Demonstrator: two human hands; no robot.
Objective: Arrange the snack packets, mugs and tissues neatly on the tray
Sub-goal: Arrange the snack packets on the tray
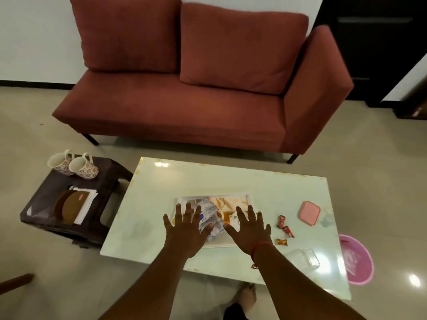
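Head view: both the left hand (184, 234) and right hand (250, 232) hover flat, fingers spread, above the tray (249, 197), which holds what may be clear packets (209, 215). Left of the tray, two mugs (74, 165) stand on a stool (46, 204); right, small snack packets (284, 228).

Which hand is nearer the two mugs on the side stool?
Left. The left hand is spread over the tray, on the side toward the mugs; the right hand is further off, toward the red snack packets.
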